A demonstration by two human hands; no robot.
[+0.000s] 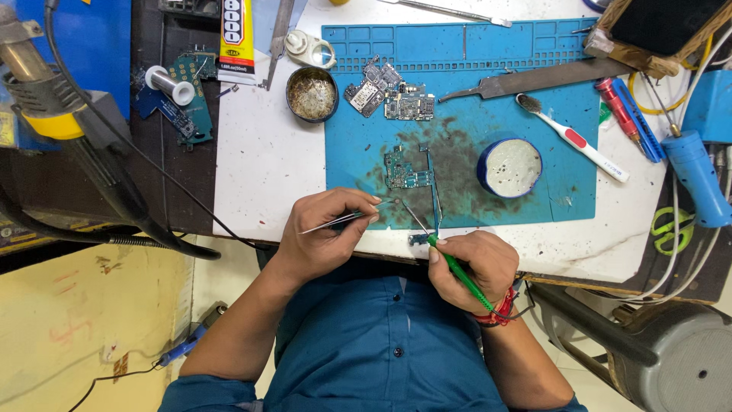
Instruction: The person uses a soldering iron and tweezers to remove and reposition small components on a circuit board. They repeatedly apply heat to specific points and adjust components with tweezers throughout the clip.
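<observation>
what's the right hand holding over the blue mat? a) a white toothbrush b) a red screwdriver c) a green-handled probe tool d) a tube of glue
c: the right hand grips a green-handled tool whose thin metal tip points toward the circuit board on the blue mat, while the white toothbrush lies untouched farther back and the left hand holds tweezers.

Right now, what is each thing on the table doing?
Left hand: pinching tweezers.
Right hand: gripping green-handled tool, tip toward circuit board.
Blue tin: open, lying on blue mat.
Dark round tin: open.
Toothbrush: lying flat on mat.
</observation>
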